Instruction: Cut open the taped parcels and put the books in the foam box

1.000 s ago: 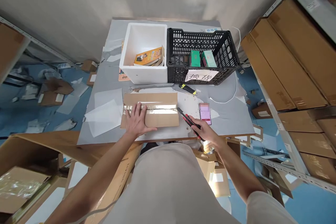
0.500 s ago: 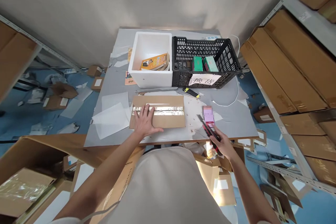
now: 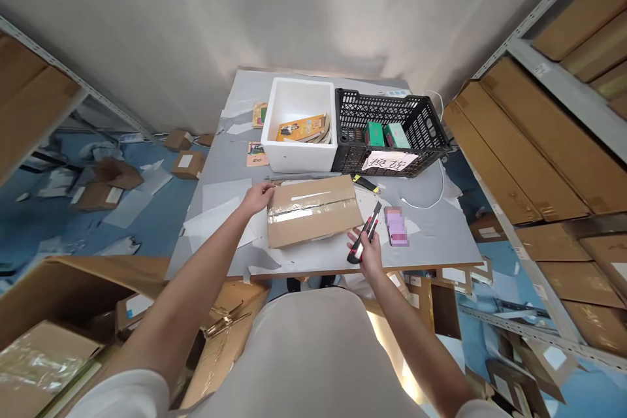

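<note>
A taped cardboard box [image 3: 313, 212] lies at a slant on the table in front of me. My left hand [image 3: 258, 198] is closed on its far left corner, with the fingertips partly hidden behind the edge. Clear shiny tape runs along the box's top. In my right hand [image 3: 366, 249] is a red and black utility knife [image 3: 371, 225], its blade end pointing up and away from me. Some fingers of that hand reach out close to the box's near right corner; whether they touch it I cannot tell. A phone [image 3: 396, 226] lies just right of the knife.
Behind the box stand a white foam box [image 3: 301, 158] with books and a black crate [image 3: 345, 157] holding green boxes. A yellow and black cutter [image 3: 366, 183] lies before the crate. White paper sheets [image 3: 215, 214] lie at left. Shelves with cartons [image 3: 526, 150] flank the right.
My left hand has gone from lying flat on the box to its far left corner. The box has turned at an angle. My right hand has brought the utility knife leftward to the box.
</note>
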Action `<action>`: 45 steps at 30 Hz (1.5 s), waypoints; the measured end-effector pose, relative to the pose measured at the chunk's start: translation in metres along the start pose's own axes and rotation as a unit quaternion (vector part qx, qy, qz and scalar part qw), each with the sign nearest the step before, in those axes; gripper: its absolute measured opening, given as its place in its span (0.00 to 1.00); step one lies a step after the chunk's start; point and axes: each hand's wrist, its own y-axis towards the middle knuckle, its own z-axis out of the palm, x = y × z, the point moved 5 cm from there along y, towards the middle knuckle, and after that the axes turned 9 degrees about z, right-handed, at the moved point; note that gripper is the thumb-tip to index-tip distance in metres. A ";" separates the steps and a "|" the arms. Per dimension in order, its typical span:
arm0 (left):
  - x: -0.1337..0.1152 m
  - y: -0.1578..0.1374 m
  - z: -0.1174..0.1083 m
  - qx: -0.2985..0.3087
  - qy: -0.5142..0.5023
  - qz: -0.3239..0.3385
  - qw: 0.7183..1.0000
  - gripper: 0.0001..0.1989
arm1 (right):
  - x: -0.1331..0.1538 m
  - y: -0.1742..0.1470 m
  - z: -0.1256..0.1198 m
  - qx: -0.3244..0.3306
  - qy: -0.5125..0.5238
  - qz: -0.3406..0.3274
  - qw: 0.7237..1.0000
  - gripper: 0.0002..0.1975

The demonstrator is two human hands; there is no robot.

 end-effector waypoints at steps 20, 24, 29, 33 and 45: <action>0.006 -0.171 0.068 -0.071 -0.098 -0.075 0.990 0.19 | -0.014 -0.033 -0.002 0.005 -0.259 -0.013 0.966 0.21; -0.014 -0.115 0.049 -0.032 -0.047 0.001 0.998 0.23 | -0.019 -0.046 -0.005 -0.003 -0.204 0.016 0.979 0.23; -0.073 0.001 0.031 -0.013 0.095 0.201 0.975 0.31 | -0.035 -0.063 -0.015 0.031 -0.124 0.112 0.985 0.21; -0.084 0.066 0.048 0.101 0.170 0.210 0.958 0.34 | -0.047 -0.075 -0.010 0.091 -0.049 0.177 0.979 0.22; -0.016 -0.017 -0.001 -0.056 0.153 -0.001 0.987 0.27 | 0.012 0.006 -0.006 0.064 -0.042 0.043 0.996 0.24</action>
